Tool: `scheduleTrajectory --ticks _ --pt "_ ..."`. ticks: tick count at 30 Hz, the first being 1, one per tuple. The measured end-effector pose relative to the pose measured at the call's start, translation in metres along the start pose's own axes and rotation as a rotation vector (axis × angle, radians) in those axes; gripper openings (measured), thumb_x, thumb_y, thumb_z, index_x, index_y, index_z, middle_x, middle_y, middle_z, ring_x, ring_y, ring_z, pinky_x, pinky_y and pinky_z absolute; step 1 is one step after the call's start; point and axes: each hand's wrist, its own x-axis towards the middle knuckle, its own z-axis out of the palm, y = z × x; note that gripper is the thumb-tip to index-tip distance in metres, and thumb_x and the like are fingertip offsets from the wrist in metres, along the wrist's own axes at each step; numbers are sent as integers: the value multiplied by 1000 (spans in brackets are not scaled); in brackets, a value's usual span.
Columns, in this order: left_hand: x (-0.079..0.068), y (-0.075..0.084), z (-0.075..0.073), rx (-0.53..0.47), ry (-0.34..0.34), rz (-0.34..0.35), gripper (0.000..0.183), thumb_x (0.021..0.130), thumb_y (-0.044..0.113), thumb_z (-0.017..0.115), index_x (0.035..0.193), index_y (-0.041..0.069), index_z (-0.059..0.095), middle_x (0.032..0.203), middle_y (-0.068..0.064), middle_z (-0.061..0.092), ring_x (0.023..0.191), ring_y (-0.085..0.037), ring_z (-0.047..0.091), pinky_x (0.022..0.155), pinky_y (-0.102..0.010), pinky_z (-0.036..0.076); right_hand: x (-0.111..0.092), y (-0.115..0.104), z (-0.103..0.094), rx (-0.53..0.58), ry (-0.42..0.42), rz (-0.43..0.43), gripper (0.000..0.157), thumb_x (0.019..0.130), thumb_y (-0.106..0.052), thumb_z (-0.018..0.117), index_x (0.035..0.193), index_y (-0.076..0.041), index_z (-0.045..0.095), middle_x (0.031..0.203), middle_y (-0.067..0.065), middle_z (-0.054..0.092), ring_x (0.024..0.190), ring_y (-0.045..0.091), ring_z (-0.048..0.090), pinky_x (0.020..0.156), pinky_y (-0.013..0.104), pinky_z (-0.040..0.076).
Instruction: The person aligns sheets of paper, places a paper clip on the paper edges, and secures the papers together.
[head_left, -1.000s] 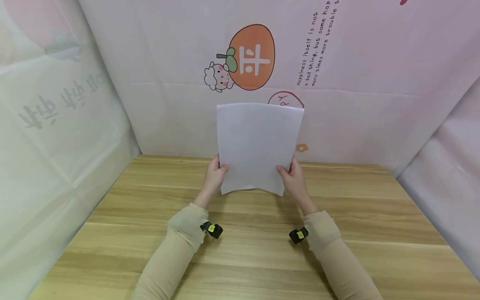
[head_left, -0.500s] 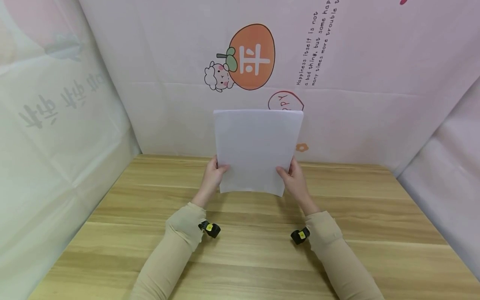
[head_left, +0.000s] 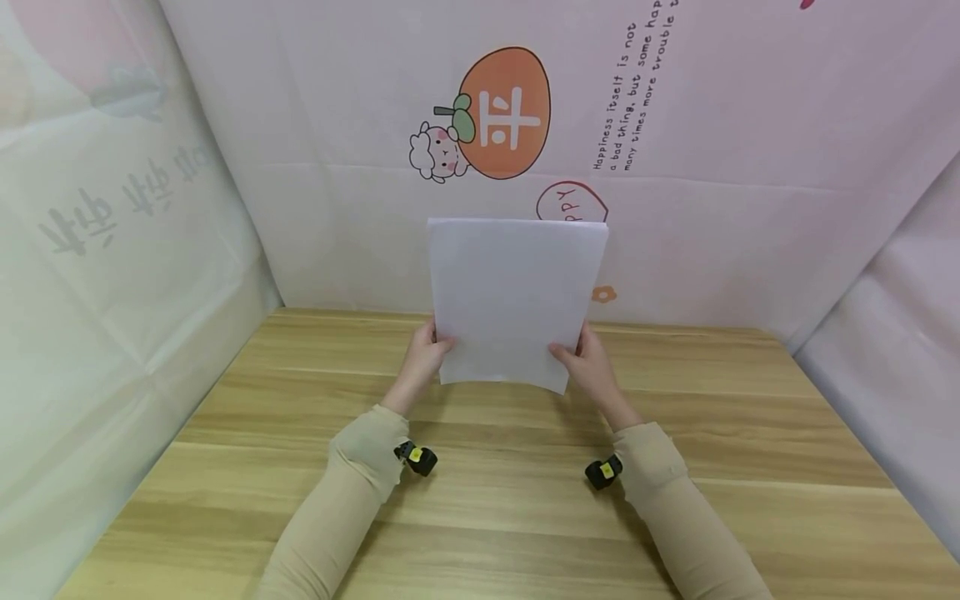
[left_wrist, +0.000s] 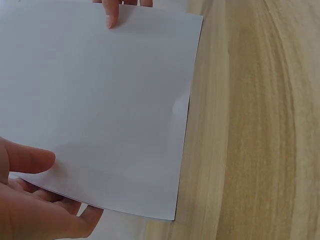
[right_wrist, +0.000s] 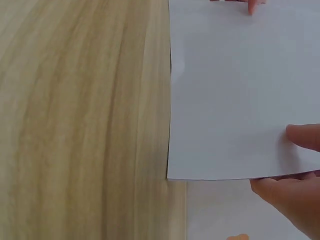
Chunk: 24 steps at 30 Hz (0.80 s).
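Observation:
White paper (head_left: pixel 517 292), blank on the side that shows, is held up in front of the person near the table's far edge. At its left edge my left hand (head_left: pixel 423 357) grips it, the thumb on the near face and the fingers behind. My right hand (head_left: pixel 588 362) pinches the opposite edge the same way. In the left wrist view the left thumb (left_wrist: pixel 31 159) presses on the sheet while the fingers curl under its edge. The right wrist view has the right thumb (right_wrist: pixel 304 136) on the paper. Its lower edge bows slightly.
The wooden table (head_left: pixel 495 500) spreads below both arms. Behind it hangs a pale cloth backdrop (head_left: pixel 337 233) with a printed orange fruit and lettering, and similar cloth walls (head_left: pixel 142 275) stand at the sides. Small black cameras are strapped at both wrists.
Since a second ago the paper's top edge has dropped slightly and its bow has flattened. Both hands have slid a little lower along its sides, still gripping it.

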Motion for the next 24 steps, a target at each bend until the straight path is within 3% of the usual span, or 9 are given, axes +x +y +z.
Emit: scheduleTrajectory --ticks 9,16,24 --pt "-1 -4 -3 68 -44 -46 54 93 -4 44 144 -6 29 148 -23 34 138 -35 31 113 -45 26 -3 6 -3 -166 -61 73 45 90 -3 61 129 9 42 126 31 53 116 44 54 95 53 45" --pt "-4 -5 -5 98 -61 -54 46 93 -4 44 139 -8 38 140 -25 44 131 -37 42 108 -48 35 -4 9 -6 -206 -143 104 44 91 -4 60 129 7 41 129 30 51 119 44 51 99 53 43" --pt "-7 -5 -5 167 -44 -70 37 94 -2 45 131 -8 49 130 -26 54 119 -37 53 98 -48 45 -5 9 -6 -266 -161 106 39 91 -5 59 125 8 45 124 29 56 114 42 55 94 52 46"
